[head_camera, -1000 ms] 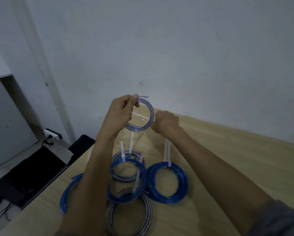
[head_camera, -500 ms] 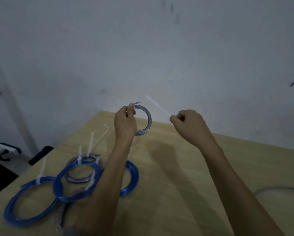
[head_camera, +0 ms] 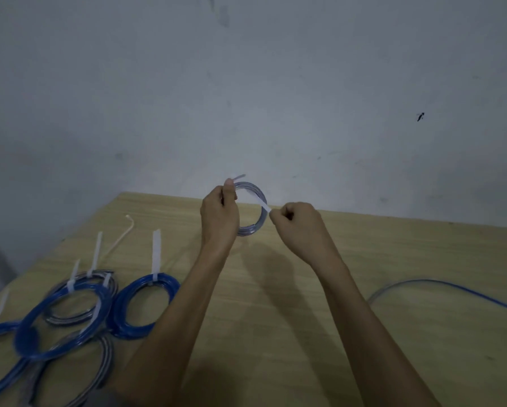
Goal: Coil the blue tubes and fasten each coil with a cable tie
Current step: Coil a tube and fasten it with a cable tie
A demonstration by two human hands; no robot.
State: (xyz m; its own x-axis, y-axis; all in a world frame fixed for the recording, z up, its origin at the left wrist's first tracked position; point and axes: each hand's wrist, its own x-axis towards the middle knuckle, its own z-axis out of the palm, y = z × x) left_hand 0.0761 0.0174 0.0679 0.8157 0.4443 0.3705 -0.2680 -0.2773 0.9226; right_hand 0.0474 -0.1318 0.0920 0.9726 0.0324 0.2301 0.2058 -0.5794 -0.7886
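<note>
Several finished coils (head_camera: 142, 306), blue and paler striped ones, are lying overlapped at the left of the wooden table (head_camera: 422, 333), each wearing a white tie tail, and a loose cable tie (head_camera: 120, 239) is resting beyond them near the table's far edge. Further right, the left hand (head_camera: 219, 214) is holding a small pale coil (head_camera: 253, 210) upright above the table, thumb and fingers pinching its upper left rim. The right hand (head_camera: 297, 223), fingers curled, is pinching the end of a white cable tie (head_camera: 262, 202) that is crossing the front of the coil. At the far right an uncoiled tube (head_camera: 440, 284) is lying on the table, running out of view.

Judging from this, the fastening step is under way; the next move probably calls for looping the tie round the bundled turns and feeding its tail through the head. Whether the tie is already wrapped or locked is too blurred to tell, and the left palm is hiding part of the coil's rim.
</note>
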